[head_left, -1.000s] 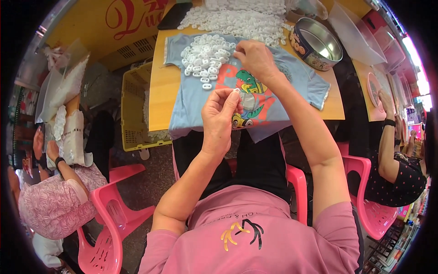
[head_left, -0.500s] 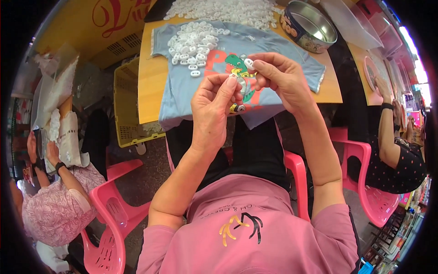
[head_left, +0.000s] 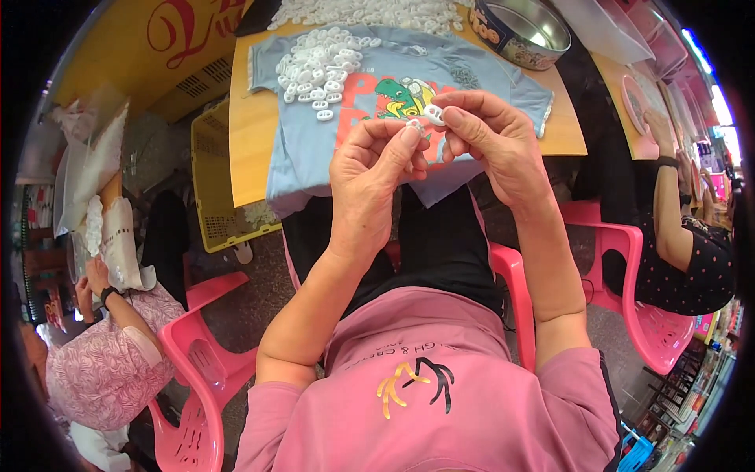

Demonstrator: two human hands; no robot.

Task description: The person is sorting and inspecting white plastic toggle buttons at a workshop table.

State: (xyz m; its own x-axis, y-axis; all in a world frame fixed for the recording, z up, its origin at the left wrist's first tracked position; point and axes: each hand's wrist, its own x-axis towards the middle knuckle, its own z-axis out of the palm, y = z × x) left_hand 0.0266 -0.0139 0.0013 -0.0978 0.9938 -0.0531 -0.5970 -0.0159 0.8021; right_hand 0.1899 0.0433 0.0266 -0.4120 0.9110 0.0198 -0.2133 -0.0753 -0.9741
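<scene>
Pinching white two-holed piece (head_left: 434,115) between thumb and fingers of right hand (head_left: 499,145), just beside small white part (head_left: 414,123) pinched likewise in left hand (head_left: 368,177); can't tell touching from apart. Holding both over blue T-shirt (head_left: 385,64) on yellow table (head_left: 245,149), near loose pile (head_left: 322,64) of similar white pieces.

White piece (head_left: 432,115); pale-blue shirt (head_left: 303,149), green dinosaur print (head_left: 387,91); yellow crate (head_left: 208,177).
</scene>
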